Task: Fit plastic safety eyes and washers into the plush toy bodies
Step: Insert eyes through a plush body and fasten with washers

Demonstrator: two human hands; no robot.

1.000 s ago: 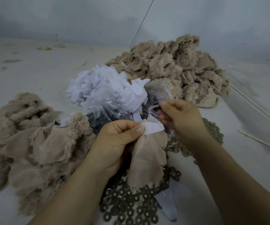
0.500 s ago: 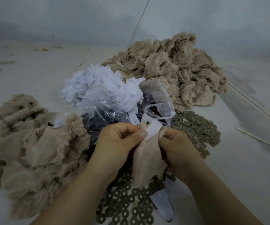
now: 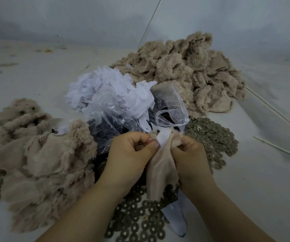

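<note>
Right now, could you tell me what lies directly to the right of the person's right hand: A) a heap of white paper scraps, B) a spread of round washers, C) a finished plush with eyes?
B: a spread of round washers lies on the surface just beside the right hand.

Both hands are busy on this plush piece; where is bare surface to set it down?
Bare surface lies right of the washers, up to the thin stick. More lies far left, behind the left plush pile and white scraps. Crowded: the middle, around the left hand, right hand and plastic bag.
</note>
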